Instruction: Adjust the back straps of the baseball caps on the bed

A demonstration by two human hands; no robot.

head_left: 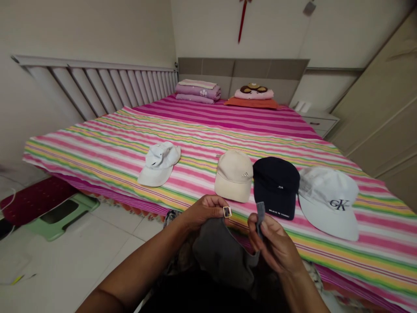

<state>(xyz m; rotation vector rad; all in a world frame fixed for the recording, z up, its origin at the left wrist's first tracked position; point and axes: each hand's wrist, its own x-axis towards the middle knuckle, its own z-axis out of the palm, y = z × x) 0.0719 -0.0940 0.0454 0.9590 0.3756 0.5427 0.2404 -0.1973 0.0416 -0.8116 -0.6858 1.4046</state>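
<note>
Between my hands hangs a dark grey cap (216, 250), low in front of my body. My left hand (208, 213) is closed on its left side, pinching by a small gold-rimmed buckle (227, 212). The fingers of my right hand (273, 241) pinch the cap's grey strap (260, 213), whose free end points up. Strap and buckle are apart. Beyond my hands, a beige cap (233, 174), a navy cap (276, 184) and a white cap with dark letters (329, 200) sit side by side on the bed. A crumpled white cap (160, 163) lies farther left.
A striped sheet (107, 148) covers the bed. Folded purple bedding (198, 92) and a pink-and-orange stack (254, 98) rest near the headboard (208, 71). At left are a radiator (107, 84) and a green stool (61, 217) on the tiled floor. A nightstand (319, 121) stands right.
</note>
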